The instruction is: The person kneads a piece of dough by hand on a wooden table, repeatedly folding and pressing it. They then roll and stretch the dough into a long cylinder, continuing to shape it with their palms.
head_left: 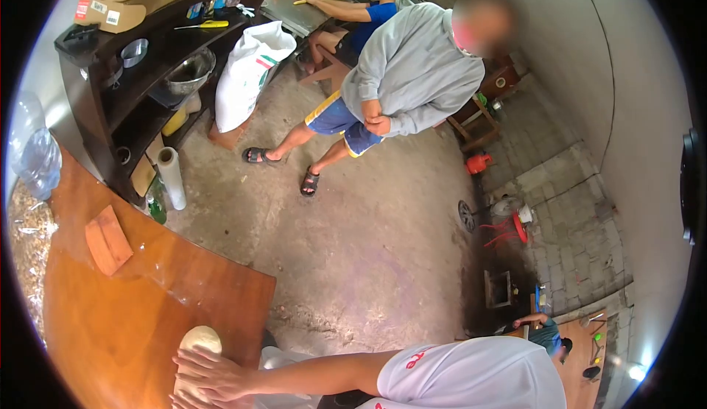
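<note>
My left hand (pixel 210 376) lies across a pale, elongated roll of dough (pixel 201 338) near the corner of the brown wooden table (pixel 147 313). Its fingers curve over the dough, and the forearm reaches in from a white short sleeve. One rounded end of the dough shows past the hand; the bottom edge of the view cuts off the rest. My right hand does not show. Farther along the tabletop lies a flat reddish-brown wooden piece (pixel 109 240).
A person in a grey sweatshirt (pixel 420 70) stands on the concrete floor, hands together. Behind, another person in blue (pixel 381 19) sits at a bench. Dark shelves (pixel 110 107) hold bowls and boxes, beside a white sack (pixel 250 78). A clear plastic bag (pixel 37 162) sits at the table's far end.
</note>
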`<state>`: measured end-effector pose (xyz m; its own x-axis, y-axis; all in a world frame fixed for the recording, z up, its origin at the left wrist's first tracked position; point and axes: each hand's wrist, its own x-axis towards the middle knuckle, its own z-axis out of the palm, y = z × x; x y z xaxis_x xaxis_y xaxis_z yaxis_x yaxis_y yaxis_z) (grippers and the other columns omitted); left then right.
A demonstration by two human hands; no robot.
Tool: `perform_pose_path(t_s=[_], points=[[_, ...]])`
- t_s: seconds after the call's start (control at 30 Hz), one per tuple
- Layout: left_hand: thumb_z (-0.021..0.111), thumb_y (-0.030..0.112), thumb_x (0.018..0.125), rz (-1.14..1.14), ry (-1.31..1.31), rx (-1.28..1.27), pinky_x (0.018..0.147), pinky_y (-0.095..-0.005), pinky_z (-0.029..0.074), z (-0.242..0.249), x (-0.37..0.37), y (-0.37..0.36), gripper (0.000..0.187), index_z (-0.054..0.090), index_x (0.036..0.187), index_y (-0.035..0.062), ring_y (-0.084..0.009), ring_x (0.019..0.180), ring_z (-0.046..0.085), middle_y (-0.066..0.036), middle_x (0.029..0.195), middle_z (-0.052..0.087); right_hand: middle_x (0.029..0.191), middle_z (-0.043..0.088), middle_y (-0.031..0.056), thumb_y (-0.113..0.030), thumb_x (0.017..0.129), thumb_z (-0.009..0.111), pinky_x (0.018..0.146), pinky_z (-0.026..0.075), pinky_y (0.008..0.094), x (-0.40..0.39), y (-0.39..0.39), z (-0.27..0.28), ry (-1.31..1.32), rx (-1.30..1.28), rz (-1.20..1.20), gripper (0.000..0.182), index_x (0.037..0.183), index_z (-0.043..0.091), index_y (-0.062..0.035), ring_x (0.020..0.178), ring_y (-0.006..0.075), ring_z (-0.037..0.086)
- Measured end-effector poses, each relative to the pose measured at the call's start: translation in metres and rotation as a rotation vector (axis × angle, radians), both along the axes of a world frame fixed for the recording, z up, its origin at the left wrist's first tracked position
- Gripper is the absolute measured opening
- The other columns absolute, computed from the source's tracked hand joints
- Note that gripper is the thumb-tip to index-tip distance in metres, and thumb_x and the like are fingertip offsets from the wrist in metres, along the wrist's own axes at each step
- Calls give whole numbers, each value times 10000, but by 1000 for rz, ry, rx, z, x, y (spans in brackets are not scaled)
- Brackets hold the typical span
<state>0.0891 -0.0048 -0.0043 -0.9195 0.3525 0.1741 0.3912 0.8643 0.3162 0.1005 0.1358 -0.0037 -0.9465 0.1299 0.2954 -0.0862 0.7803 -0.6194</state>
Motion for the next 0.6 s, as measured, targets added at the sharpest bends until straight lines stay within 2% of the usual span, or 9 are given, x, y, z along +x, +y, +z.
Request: perform_pose_path(t_s=[0.1,0.17,0.2,0.27,0.33,0.47,0.5,0.53,0.6], points=[[417,587,1006,-27,2,28,1173,-625,246,9,-53,6,748,387,1535,57,-473,1453,310,-223,1582,351,1633,207,242,-210,926,512,1252,61,537,-50,8,4,-4,-24,-7,565,1455,448,-25,1540,400,123],[414,591,1006,-30,-9,46,1174,-627,242,18,-92,8,753,380,1539,60,-472,1454,307,-221,1585,347,1624,212,261,-276,930,515,1245,70,548,-88,22,42,-401,-101,86,593,1461,440,-22,1535,406,132],[412,593,1006,-30,-8,55,1175,-628,240,21,-112,6,755,376,1540,61,-472,1455,306,-220,1586,345,1624,212,261,-276,930,515,1245,70,548,-100,17,36,-412,-103,80,593,1461,440,-22,1535,406,132],[409,598,1006,-18,-6,69,1176,-630,237,26,-151,7,760,368,1544,63,-471,1456,303,-218,1589,340,1608,227,280,-341,922,534,1238,98,555,-136,11,26,-179,-79,-124,641,1458,440,-1,1528,415,144],[406,602,1005,-1,24,58,1177,-631,233,22,-190,3,764,361,1548,66,-470,1458,301,-216,1592,336,1603,239,278,-268,947,511,1237,134,539,-164,8,23,-118,-71,-173,579,1435,442,36,1524,419,154],[365,455,1062,28,252,63,1216,-542,192,-32,-285,-10,612,376,1546,80,-411,1489,269,-183,1612,320,1579,255,309,-267,985,457,1241,125,524,-221,16,28,-133,-159,-187,533,1395,471,74,1502,430,191],[349,492,1059,-22,283,108,1218,-538,180,-50,-307,-15,596,385,1555,165,-393,1503,241,-145,1639,280,1582,261,302,-273,991,455,1241,125,519,-233,16,28,-167,-172,-190,525,1394,482,61,1507,425,185],[349,492,1059,-35,280,103,1218,-538,180,-73,-328,-23,596,385,1555,165,-393,1503,241,-145,1639,280,1585,266,294,-280,998,453,1242,124,515,-244,17,28,-200,-187,-189,517,1394,494,49,1511,421,179],[367,474,1060,86,243,-228,1205,-519,214,-107,-360,-37,587,396,1546,146,-352,1495,275,-160,1627,299,1579,280,293,-293,999,449,1244,122,511,-263,16,21,-177,-206,-187,514,1382,504,45,1509,424,181]])
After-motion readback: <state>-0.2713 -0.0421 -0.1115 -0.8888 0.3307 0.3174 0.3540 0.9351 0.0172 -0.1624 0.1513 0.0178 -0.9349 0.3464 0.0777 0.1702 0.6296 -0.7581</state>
